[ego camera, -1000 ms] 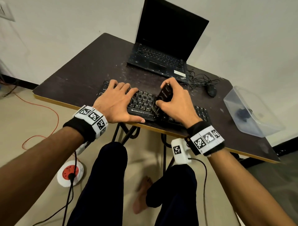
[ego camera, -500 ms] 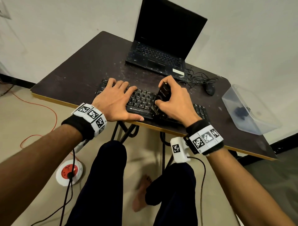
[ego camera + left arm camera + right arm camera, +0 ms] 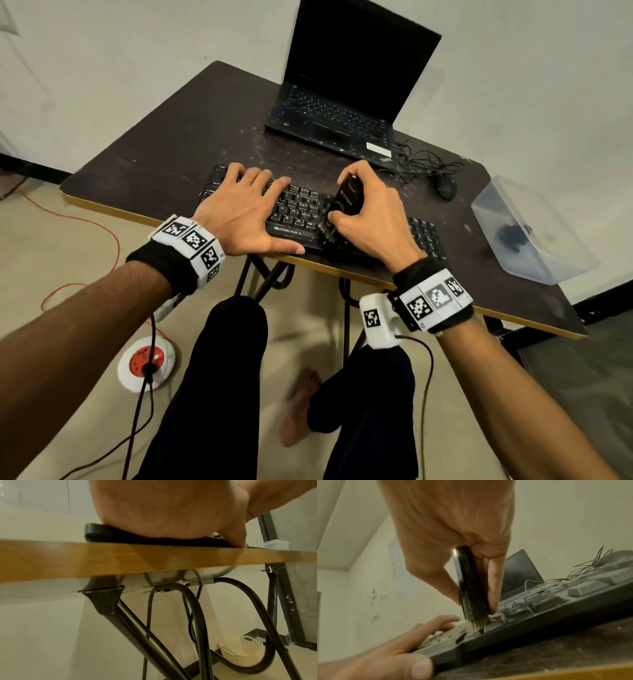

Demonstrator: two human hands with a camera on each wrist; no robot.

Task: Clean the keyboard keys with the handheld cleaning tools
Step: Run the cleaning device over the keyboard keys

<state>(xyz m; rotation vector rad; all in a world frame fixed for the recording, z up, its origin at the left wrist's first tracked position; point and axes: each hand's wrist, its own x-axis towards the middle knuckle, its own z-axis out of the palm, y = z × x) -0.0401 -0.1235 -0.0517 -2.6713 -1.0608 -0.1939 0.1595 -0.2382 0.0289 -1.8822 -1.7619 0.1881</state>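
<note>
The left wrist view is mostly palm and the worktop's (image 3: 154, 559) wooden edge, so that hand's fingers are cut off there; the keyboard (image 3: 96, 534) shows only as a dark sliver under the palm. From the head camera the right half of the keyboard (image 3: 305, 209) is hidden behind the right hand (image 3: 373, 222), and the contents of the clear plastic box (image 3: 527, 233) at 3 o'clock are only a dark blur.

The left hand (image 3: 239, 219) lies flat with its fingers spread and straight on the keyboard's left half, thumb along the near edge, holding nothing. The right hand's grip is closed round a black handheld brush (image 3: 344, 202): thumb on one flat face, fingers on the other, seen clearly from the right wrist (image 3: 469, 588). The brush stands nearly upright, its bristles (image 3: 478, 624) down on the keys near the front row.

At 12 o'clock sits an open laptop (image 3: 342, 102) with a dark screen; a mouse (image 3: 447, 186) and tangled cable lie at 2 o'clock.
</note>
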